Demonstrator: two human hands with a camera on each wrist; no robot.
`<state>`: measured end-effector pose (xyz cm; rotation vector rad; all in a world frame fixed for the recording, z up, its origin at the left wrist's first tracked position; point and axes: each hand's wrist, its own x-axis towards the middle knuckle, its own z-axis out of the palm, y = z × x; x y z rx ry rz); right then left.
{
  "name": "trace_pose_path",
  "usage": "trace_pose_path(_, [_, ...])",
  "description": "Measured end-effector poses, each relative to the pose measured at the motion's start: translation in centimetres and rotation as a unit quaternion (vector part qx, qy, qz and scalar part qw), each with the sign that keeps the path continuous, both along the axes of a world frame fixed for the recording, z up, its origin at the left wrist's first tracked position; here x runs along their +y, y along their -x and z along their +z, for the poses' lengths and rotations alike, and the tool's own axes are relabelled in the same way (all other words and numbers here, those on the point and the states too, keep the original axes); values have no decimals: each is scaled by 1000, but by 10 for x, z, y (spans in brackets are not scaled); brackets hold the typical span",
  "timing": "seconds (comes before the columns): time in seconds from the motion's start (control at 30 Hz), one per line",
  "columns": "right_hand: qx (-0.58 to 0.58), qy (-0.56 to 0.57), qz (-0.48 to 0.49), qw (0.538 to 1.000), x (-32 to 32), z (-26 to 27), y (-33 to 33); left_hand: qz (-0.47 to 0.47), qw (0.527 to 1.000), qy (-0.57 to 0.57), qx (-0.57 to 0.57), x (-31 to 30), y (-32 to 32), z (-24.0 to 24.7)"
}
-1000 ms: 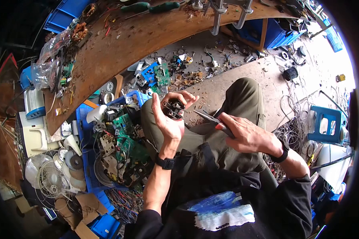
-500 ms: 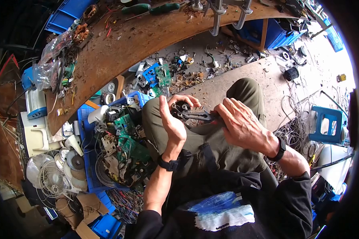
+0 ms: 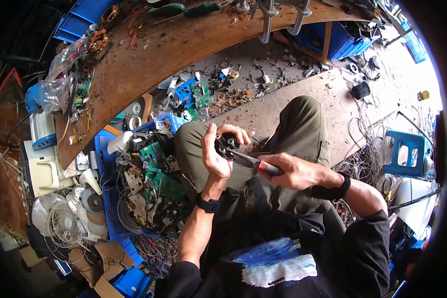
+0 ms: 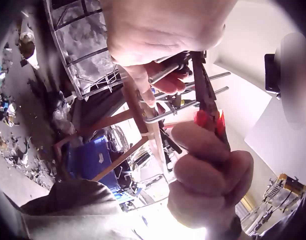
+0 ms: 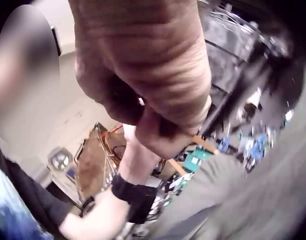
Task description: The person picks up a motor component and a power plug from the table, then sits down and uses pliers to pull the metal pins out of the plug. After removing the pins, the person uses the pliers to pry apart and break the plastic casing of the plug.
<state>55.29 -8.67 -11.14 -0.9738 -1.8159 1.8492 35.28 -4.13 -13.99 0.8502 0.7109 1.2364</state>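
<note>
A small dark part with round metal pieces (image 3: 223, 147) lies in the left hand (image 3: 217, 158), whose fingers curl around it above the lap. The right hand (image 3: 295, 171) grips pliers by their red and black handles (image 3: 270, 168). Their long metal jaws point left and reach the dark part. In the left wrist view the right hand (image 4: 210, 182) holds the pliers (image 4: 203, 85), tips up against the part, which is mostly hidden by the left palm (image 4: 165, 32). The right wrist view shows the back of the right hand (image 5: 148, 65); the pliers are hidden there.
A curved wooden bench (image 3: 149, 59) arches ahead, with green-handled screwdrivers (image 3: 202, 9) on it. A blue crate (image 3: 115, 218) full of circuit boards (image 3: 156, 184) stands left of the legs. Scrap litters the floor beyond, and a blue stool (image 3: 407, 155) stands at right beside tangled wires (image 3: 360, 166).
The pliers first moved left to the dark part. Since then the right hand has turned and lowered, bringing the red handles into view. The left hand still holds the part.
</note>
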Motion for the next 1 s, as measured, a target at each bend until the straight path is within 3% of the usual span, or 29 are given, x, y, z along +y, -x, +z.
trace_pose_path(0.03, [83, 293, 9, 953, -3, 8, -2, 2, 999, -2, -35, -2, -1, 0])
trace_pose_path(0.1, [271, 528, 18, 805, -11, -6, 3, 0, 999, -13, -29, -2, 0, -3])
trace_pose_path(0.13, [270, 528, 19, 805, -16, -8, 4, 11, 999, -21, -22, -3, -2, -1])
trace_pose_path(0.2, [352, 615, 29, 705, -22, -8, 7, 23, 999, -30, -14, -4, -1, 1])
trace_pose_path(0.3, [365, 652, 13, 664, -31, -8, 9, 5, 996, -65, 58, -6, 4, -3])
trace_pose_path(0.37, [359, 669, 7, 651, -34, 1, 11, 41, 979, -153, 126, -6, 5, -8])
trace_pose_path(0.43, [405, 716, 2, 568, -41, 0, 14, 52, 967, -196, 152, -2, 6, -6])
trace_pose_path(0.47, [481, 741, 51, 466, -45, -5, 13, 64, 953, -237, 179, 0, 8, -5])
trace_pose_path(0.5, [447, 757, -4, 477, -47, 14, 11, 66, 952, -237, 180, 2, 10, -1])
trace_pose_path(0.57, [519, 660, 78, 538, -53, 5, 12, 92, 986, -133, 30, 7, 12, 5])
trace_pose_path(0.6, [477, 624, 19, 619, -46, 21, 10, 101, 987, -123, -5, 11, 16, 4])
trace_pose_path(0.63, [447, 591, 30, 671, -36, 19, 3, 126, 985, -118, -28, 12, 16, 8])
trace_pose_path(0.67, [334, 483, -14, 809, -28, 26, -4, 130, 980, -148, 4, 13, 17, 9])
trace_pose_path(0.7, [204, 354, -57, 911, -23, 36, -10, 134, 974, -178, 35, 13, 18, 10])
trace_pose_path(0.73, [87, 223, -51, 970, -19, 26, -10, 135, 974, -179, 34, 13, 18, 11])
trace_pose_path(0.77, [-85, 10, -41, 995, -16, 36, -15, 139, 971, -186, 48, 13, 18, 14])
trace_pose_path(0.83, [-172, -272, -72, 944, -16, 22, -12, 141, 969, -197, 59, 14, 15, 14])
trace_pose_path(0.9, [-200, -242, -57, 948, -17, 25, -12, 144, 963, -223, 55, 12, 11, 13])
trace_pose_path(0.97, [-123, -149, -107, 975, -19, 27, -8, 160, 942, -268, 123, 12, 7, 13])
trace_pose_path(1.0, [-109, -163, -121, 973, -19, 25, -4, 172, 934, -277, 146, 12, 5, 13])
